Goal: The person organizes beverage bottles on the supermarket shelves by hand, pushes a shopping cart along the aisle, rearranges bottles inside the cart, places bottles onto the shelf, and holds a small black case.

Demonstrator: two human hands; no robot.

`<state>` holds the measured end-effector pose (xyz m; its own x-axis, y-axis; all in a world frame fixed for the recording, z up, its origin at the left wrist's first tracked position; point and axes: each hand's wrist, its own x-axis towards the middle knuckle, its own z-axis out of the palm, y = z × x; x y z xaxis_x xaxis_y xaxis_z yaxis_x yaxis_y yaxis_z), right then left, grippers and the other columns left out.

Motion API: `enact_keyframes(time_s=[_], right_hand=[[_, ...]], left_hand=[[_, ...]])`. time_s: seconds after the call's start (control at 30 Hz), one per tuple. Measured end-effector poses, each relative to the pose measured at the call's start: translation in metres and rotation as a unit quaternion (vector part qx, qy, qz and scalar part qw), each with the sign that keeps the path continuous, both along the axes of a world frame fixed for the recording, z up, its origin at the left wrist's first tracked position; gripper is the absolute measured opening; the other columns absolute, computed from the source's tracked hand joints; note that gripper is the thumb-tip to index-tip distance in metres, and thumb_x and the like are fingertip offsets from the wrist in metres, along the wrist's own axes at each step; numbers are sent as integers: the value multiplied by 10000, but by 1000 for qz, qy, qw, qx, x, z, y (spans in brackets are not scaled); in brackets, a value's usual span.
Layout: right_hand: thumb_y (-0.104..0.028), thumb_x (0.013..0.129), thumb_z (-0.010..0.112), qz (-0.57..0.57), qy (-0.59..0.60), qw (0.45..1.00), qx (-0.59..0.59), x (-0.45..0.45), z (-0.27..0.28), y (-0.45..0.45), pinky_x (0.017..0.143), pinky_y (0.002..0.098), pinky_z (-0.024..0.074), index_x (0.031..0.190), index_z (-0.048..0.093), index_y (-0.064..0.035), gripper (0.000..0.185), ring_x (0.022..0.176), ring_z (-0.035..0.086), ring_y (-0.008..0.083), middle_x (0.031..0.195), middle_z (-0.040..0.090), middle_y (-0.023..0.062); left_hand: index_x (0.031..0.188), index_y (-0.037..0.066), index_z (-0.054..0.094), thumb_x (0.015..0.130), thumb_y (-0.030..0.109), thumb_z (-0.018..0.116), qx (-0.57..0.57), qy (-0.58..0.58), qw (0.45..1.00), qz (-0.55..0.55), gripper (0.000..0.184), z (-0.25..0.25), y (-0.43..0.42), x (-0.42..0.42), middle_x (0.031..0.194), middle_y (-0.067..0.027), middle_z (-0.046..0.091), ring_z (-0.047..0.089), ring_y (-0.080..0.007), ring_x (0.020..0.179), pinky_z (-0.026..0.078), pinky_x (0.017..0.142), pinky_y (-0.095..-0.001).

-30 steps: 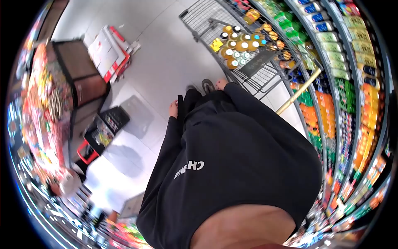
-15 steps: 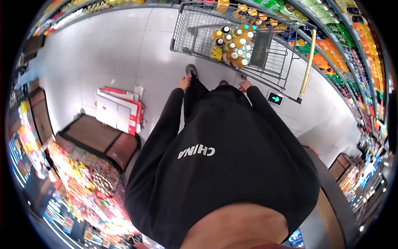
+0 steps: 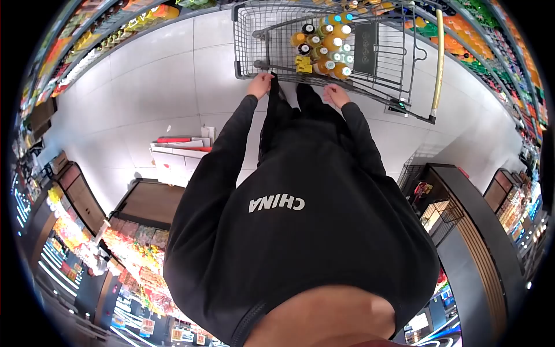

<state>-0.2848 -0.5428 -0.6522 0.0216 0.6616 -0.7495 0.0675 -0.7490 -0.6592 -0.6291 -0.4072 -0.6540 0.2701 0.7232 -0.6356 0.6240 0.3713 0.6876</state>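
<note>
My left hand (image 3: 260,85) reaches forward beside my black trouser leg, close to the front lower corner of a wire shopping cart (image 3: 236,43); nothing shows in its loosely bent fingers. My right hand (image 3: 335,94) hangs just below the cart's near side, fingers slightly curled and apart, holding nothing. Whether either hand touches the cart, I cannot tell. Inside the cart stand several bottles (image 3: 332,42) of orange and pale drinks with white, black and blue caps. Small yellow packs (image 3: 303,64) sit at their near side. The yellow cart handle (image 3: 439,63) is off to the right.
Drink shelves (image 3: 468,43) line the far side. On the left, flattened cardboard (image 3: 176,165) leans by a brown-topped display stand (image 3: 147,202) with brightly packed goods behind. A dark counter (image 3: 462,173) with a wire basket stands at right behind me.
My view has shifted and the cart sits closer to me. Both hands have moved forward, toward the cart's near side. The cardboard and display stand appear farther right, partly behind my left arm.
</note>
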Motion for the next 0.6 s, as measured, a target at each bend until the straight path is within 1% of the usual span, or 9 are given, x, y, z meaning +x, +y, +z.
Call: enact_keyframes(time_s=[0.03, 0.07, 0.17, 0.23, 0.33, 0.43, 0.5, 0.57, 0.6], right_hand=[[-274, 1062, 550, 6, 4, 1000, 16, -2, 8, 9, 663, 288, 539, 1198, 645, -35, 291, 770, 696, 152, 969, 716, 83], [-266, 1070, 537, -9, -21, 1000, 19, -6, 9, 20, 665, 283, 536, 1187, 646, -31, 284, 772, 696, 154, 955, 716, 81], [-260, 1072, 525, -49, 25, 998, 39, -9, -8, 49, 664, 273, 536, 1189, 648, -23, 291, 758, 692, 153, 950, 721, 81], [-261, 1066, 529, -31, 42, 999, 10, -11, -18, 69, 664, 275, 538, 1181, 647, -20, 292, 755, 692, 155, 953, 723, 84], [-260, 1057, 534, -22, 49, 999, 6, -6, -14, 94, 663, 282, 541, 1167, 646, -17, 289, 751, 691, 161, 949, 725, 92], [-253, 1042, 550, -33, 49, 998, -9, -1, -26, 105, 696, 316, 554, 1155, 642, -13, 281, 760, 689, 182, 943, 724, 105], [-242, 1038, 561, -40, 58, 997, -32, 3, -43, 109, 752, 353, 567, 1166, 634, -7, 277, 776, 682, 195, 950, 720, 106], [-225, 1056, 525, -54, 45, 997, -43, 9, -41, 117, 762, 352, 563, 1168, 645, -9, 271, 774, 682, 187, 959, 714, 107], [-221, 1059, 519, -62, 40, 996, -51, 11, -35, 118, 762, 352, 562, 1165, 649, -9, 271, 774, 682, 186, 957, 714, 107]], left_hand=[[1146, 74, 689, 1027, 336, 497, 33, 60, 996, -52, 345, -3, 0, 6, 863, -92, 715, 694, -216, 804, 555, 757, -357], [1101, 154, 717, 994, 386, 496, 90, 162, 979, -84, 338, 3, 0, 15, 1044, -190, 744, 718, -383, 969, 559, 847, -518], [1102, 167, 709, 985, 383, 503, 129, 271, 944, -135, 321, 4, 13, 40, 1024, -165, 754, 724, -372, 943, 566, 833, -514], [1115, 173, 702, 974, 392, 520, 113, 293, 942, -118, 318, 6, 22, 54, 1008, -158, 757, 723, -384, 942, 569, 815, -503], [1138, 178, 704, 975, 414, 505, 67, 266, 947, -169, 350, 2, 38, 68, 1070, -172, 746, 705, -397, 1013, 557, 868, -502], [1147, 167, 702, 976, 428, 501, 27, 267, 947, -175, 371, -17, 60, 81, 1076, -180, 743, 701, -405, 1022, 550, 880, -517], [1148, 143, 700, 987, 427, 491, 58, 256, 948, -181, 388, -24, 65, 87, 1041, -203, 743, 706, -419, 983, 554, 854, -531], [1145, 139, 699, 990, 422, 493, 43, 265, 946, -183, 383, -27, 84, 105, 1037, -211, 741, 706, -419, 979, 554, 852, -530], [1148, 147, 696, 990, 413, 503, 24, 226, 957, -178, 365, -45, 91, 105, 1056, -208, 739, 699, -414, 1008, 545, 874, -526]])
